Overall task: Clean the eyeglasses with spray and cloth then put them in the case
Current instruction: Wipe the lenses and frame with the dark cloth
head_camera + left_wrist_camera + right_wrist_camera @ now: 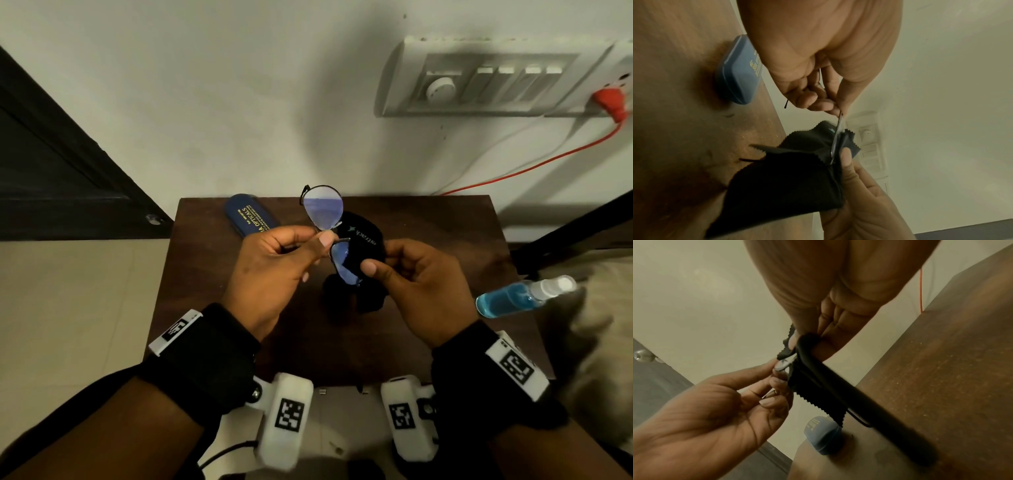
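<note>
Thin-framed eyeglasses (323, 210) are held upright above the small brown table (212, 274). My left hand (294, 250) pinches the frame at the bridge between the two lenses. My right hand (387, 263) holds a black cleaning cloth (363, 236) wrapped round the nearer lens, thumb pressing on the front. In the left wrist view the cloth (789, 181) hangs down from that lens (835, 144). The blue glasses case (248, 219) lies shut at the table's back left. A spray bottle (520, 296) of blue liquid lies on its side at the right edge.
A switch panel (493, 82) with a red plug (611, 102) and red cable (534, 168) is on the wall behind. A dark door (61, 164) stands at the left. Pale fabric (596, 329) lies to the right of the table.
</note>
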